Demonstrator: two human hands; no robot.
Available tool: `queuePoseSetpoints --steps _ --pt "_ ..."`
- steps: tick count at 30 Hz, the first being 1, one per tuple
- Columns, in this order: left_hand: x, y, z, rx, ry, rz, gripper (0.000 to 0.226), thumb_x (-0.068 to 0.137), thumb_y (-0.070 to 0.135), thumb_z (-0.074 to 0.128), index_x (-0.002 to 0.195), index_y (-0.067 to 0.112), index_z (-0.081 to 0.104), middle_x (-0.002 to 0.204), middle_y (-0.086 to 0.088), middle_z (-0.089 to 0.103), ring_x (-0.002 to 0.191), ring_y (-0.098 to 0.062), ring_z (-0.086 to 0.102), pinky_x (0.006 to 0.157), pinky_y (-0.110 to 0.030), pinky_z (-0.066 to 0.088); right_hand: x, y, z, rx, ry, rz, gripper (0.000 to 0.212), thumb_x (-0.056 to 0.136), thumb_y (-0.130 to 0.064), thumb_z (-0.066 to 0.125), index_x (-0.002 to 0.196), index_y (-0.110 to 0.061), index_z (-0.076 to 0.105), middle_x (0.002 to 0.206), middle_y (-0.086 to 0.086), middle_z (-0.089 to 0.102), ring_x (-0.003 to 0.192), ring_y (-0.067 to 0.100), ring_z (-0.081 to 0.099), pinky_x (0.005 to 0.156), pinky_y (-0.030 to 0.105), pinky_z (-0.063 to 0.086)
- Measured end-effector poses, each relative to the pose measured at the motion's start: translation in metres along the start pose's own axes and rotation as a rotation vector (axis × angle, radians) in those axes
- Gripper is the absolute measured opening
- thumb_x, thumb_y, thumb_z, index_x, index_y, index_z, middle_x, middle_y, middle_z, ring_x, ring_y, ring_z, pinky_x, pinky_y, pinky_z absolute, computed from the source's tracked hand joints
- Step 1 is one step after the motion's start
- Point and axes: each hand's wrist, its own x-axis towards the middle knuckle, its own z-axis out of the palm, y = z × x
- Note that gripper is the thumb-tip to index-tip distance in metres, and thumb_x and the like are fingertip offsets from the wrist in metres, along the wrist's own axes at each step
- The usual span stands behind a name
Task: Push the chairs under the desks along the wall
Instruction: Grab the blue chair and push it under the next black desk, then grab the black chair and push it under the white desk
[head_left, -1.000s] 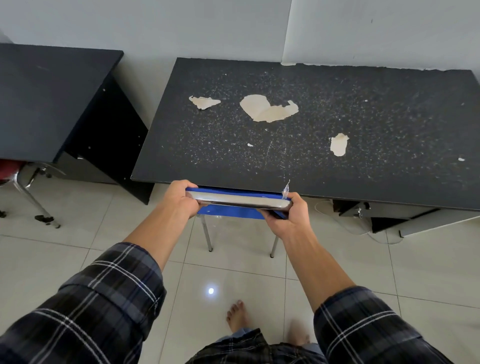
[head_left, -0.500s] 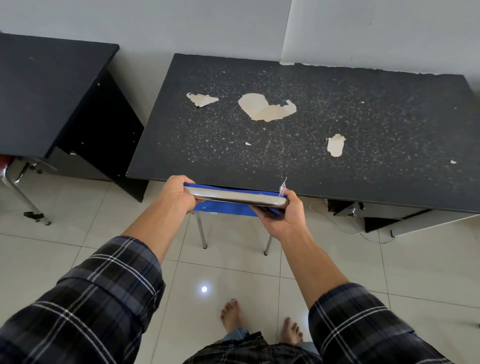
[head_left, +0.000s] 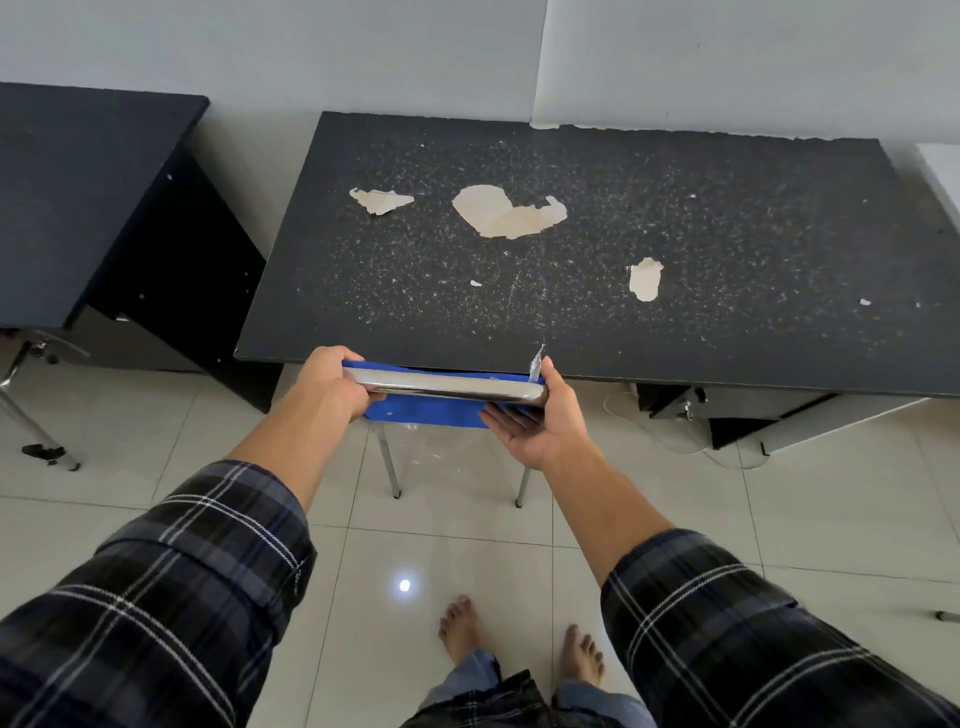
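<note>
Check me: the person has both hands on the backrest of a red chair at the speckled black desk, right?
No: the head view shows the chair is blue, not red. The left hand and right hand are on its backrest at the speckled black desk.

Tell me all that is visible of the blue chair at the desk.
The blue chair shows a blue backrest edged by a shiny metal rail and two thin metal legs standing on the tiled floor. It is upright, its seat hidden under the black desk. The left hand grips one end of the rail; the right hand holds the other.
</note>
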Motion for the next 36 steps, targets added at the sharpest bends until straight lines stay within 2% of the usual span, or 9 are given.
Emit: queuePoseSetpoints --steps 4,8,11,14,17,19,23,32,36 --pt "0.006 -0.014 0.001 -0.084 -0.052 0.003 0.012 0.087 0.013 0.063 0.084 0.010 0.051 0.089 -0.011 0.053 0.086 -0.031 0.060 0.088 -0.051 0.052 -0.002 -0.003 -0.002 -0.058 -0.001 0.011 0.070 0.073 -0.059 0.081 0.111 -0.005 0.059 0.115 0.022 0.065 0.090 0.038 0.074 0.068 0.054 0.064" --pt "-0.003 -0.042 0.012 0.015 -0.012 0.104 0.026 0.085 0.025 0.070 0.102 0.014 0.055 0.094 -0.006 0.060 0.087 -0.024 0.061 0.077 -0.036 0.054 -0.012 -0.006 -0.011 -0.171 -0.019 0.006 0.071 0.078 -0.068 0.071 0.119 -0.012 0.057 0.122 0.021 0.063 0.094 0.039 0.072 0.060 0.051 0.062" --pt "-0.023 -0.074 0.034 0.205 -0.022 0.160 0.045 0.082 0.033 0.071 0.120 0.013 0.058 0.116 -0.004 0.064 0.094 -0.023 0.060 0.079 -0.035 0.051 -0.029 -0.015 -0.036 -0.287 -0.015 -0.046 0.057 0.088 -0.060 0.064 0.123 -0.016 0.058 0.123 0.018 0.061 0.104 0.037 0.067 0.076 0.054 0.059" --pt "-0.059 -0.113 0.063 0.539 -0.212 0.090 0.037 0.081 0.040 0.069 0.107 0.015 0.058 0.118 -0.008 0.055 0.092 -0.032 0.061 0.083 -0.043 0.048 -0.049 -0.030 -0.078 -0.497 0.088 -0.174 0.038 0.090 -0.056 0.064 0.100 -0.020 0.058 0.109 0.009 0.057 0.105 0.031 0.064 0.088 0.051 0.058" --pt "-0.107 -0.168 0.094 0.880 -0.423 0.099 0.027 0.083 0.040 0.068 0.091 0.018 0.055 0.100 -0.009 0.058 0.085 -0.029 0.062 0.087 -0.040 0.044 -0.071 -0.049 -0.142 -0.755 0.233 -0.367 0.071 0.090 -0.059 0.061 0.142 -0.013 0.046 0.132 0.007 0.056 0.123 0.030 0.055 0.099 0.048 0.051" --pt "-0.133 -0.206 0.115 1.063 -0.509 0.239 0.030 0.085 0.040 0.066 0.103 0.018 0.060 0.113 -0.005 0.059 0.102 -0.027 0.060 0.087 -0.036 0.042 -0.090 -0.062 -0.189 -0.908 0.333 -0.483 0.085 0.090 -0.061 0.059 0.154 -0.013 0.032 0.150 0.009 0.048 0.136 0.031 0.047 0.108 0.042 0.044" --pt "-0.199 -0.298 0.149 1.357 -0.637 0.500 0.077 0.087 0.045 0.062 0.150 0.014 0.030 0.155 -0.003 0.031 0.139 -0.026 0.034 0.110 -0.039 0.030 -0.140 -0.085 -0.301 -1.076 0.490 -0.583 0.084 0.090 -0.062 0.058 0.152 -0.013 0.031 0.147 0.014 0.051 0.136 0.033 0.048 0.106 0.040 0.041" --pt "-0.392 -0.576 0.173 1.759 -1.088 0.895 0.071 0.087 0.044 0.061 0.145 0.011 0.037 0.150 -0.009 0.041 0.134 -0.027 0.041 0.107 -0.036 0.036 -0.284 -0.088 -0.598 -0.990 0.947 -0.585 0.083 0.088 -0.061 0.059 0.151 -0.014 0.031 0.149 0.015 0.044 0.137 0.034 0.041 0.105 0.044 0.039" --pt "-0.442 -0.646 0.172 1.845 -1.215 0.972 0.076 0.087 0.047 0.061 0.148 0.012 0.032 0.153 -0.009 0.037 0.137 -0.030 0.037 0.110 -0.040 0.034 -0.327 -0.078 -0.664 -0.927 1.085 -0.551 0.085 0.088 -0.060 0.061 0.154 -0.017 0.028 0.154 0.013 0.040 0.140 0.033 0.040 0.109 0.049 0.041"
